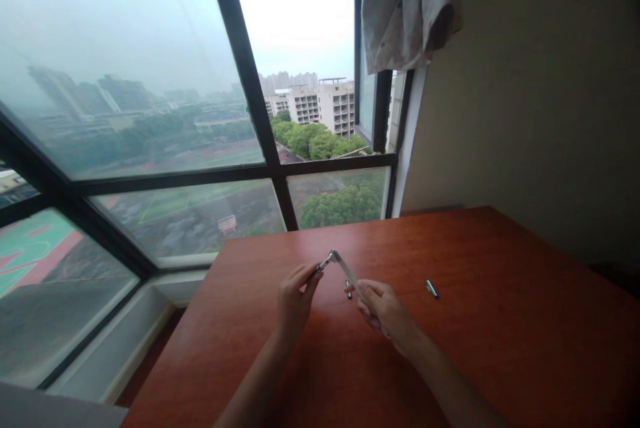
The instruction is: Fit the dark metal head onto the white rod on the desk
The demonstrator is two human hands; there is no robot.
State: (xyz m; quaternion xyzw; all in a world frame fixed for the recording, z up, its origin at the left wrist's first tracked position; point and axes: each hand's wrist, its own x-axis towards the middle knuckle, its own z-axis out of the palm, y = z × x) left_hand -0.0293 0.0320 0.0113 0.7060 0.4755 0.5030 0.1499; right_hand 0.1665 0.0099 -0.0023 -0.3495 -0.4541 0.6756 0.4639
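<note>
My right hand [385, 311] is closed around the long flat handle of a silver wrench [349, 273], whose head points up and to the left. The thumb and fingers of my left hand [296, 295] pinch a short metal rod-like piece [325, 263], its far end touching the wrench's head. Its exact kind is too small to make out. On the table just left of my right fingers lies a small dark, shiny cylinder [349, 289], partly hidden by them. Another small shiny cylinder [432, 289], with a greenish glint, lies further right, apart from both hands.
Both hands are above a reddish-brown wooden table [500, 348]. Dark-framed windows [175, 178] run along its far and left sides, one pane standing open. A light garment [405, 8] hangs at the upper right, beside a plain wall [525, 95].
</note>
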